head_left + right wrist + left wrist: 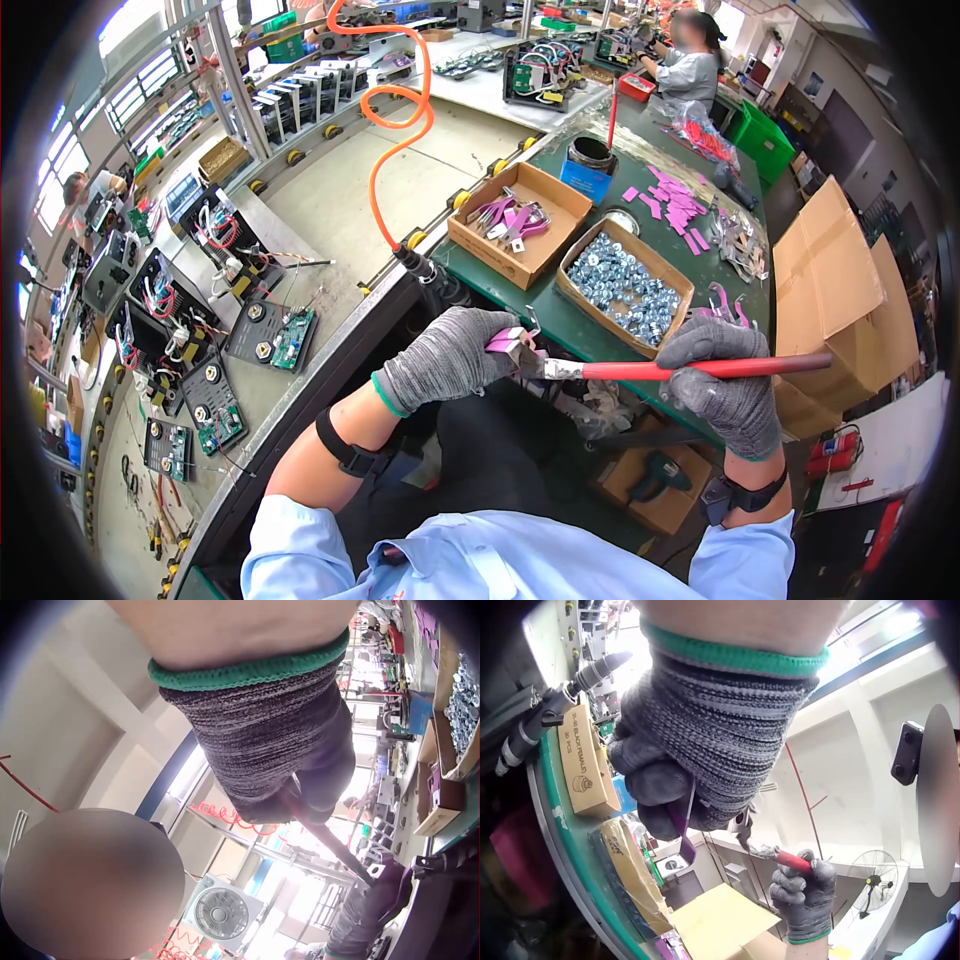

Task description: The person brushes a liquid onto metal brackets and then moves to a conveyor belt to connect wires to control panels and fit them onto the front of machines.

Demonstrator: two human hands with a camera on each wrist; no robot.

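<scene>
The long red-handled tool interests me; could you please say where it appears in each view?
Head: tool, right of centre, nearly level.
Left wrist: tool, lower right of centre.
Right wrist: tool, lower right, slanting, blurred.
Shared landmark: the grey-gloved right hand gripping it.

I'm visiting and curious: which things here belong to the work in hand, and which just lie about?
In the job:
red-handled tool, in the right hand
purple-and-metal part, in the left hand
box of similar parts, probably

Seemingly just lying about:
power drill below the bench
red extinguisher
</scene>
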